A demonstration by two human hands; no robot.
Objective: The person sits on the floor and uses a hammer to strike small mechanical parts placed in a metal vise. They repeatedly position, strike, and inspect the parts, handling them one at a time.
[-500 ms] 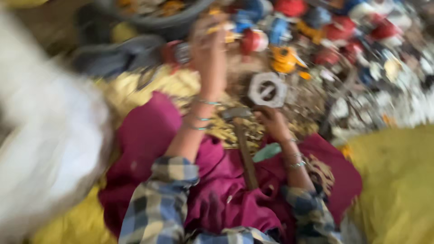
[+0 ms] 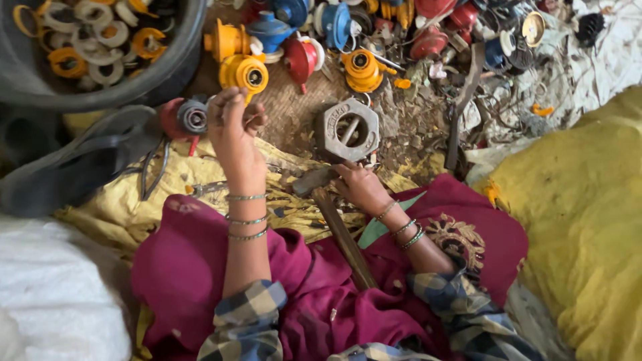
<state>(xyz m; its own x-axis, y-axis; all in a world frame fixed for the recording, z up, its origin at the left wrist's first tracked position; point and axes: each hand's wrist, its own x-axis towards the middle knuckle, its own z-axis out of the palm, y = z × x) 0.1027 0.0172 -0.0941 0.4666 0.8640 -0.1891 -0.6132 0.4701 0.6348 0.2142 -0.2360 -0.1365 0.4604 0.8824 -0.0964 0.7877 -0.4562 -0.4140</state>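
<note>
My left hand [image 2: 234,134] is raised over the yellow cloth [image 2: 200,177] with its fingers curled inward, and its back hides whatever may be inside. It hovers next to a red and grey regulator part [image 2: 184,117] and just below a yellow one [image 2: 246,72]. My right hand [image 2: 361,187] grips a hammer [image 2: 338,227] close to its metal head, the wooden handle running down across my magenta lap. Just beyond the hammer head a grey hexagonal metal block [image 2: 348,130] lies on the ground.
A pile of red, blue and yellow regulator parts [image 2: 348,33] stretches across the top. A dark tub [image 2: 100,90] holding white and yellow rings stands at the top left, a dark sandal [image 2: 80,160] below it. A yellow sack [image 2: 575,220] bulges at the right, white sacking [image 2: 53,294] at the lower left.
My left hand has drawn back from the parts pile toward my lap. My right hand stays on the hammer by the hexagonal block. The view has steadied and sharpened.
</note>
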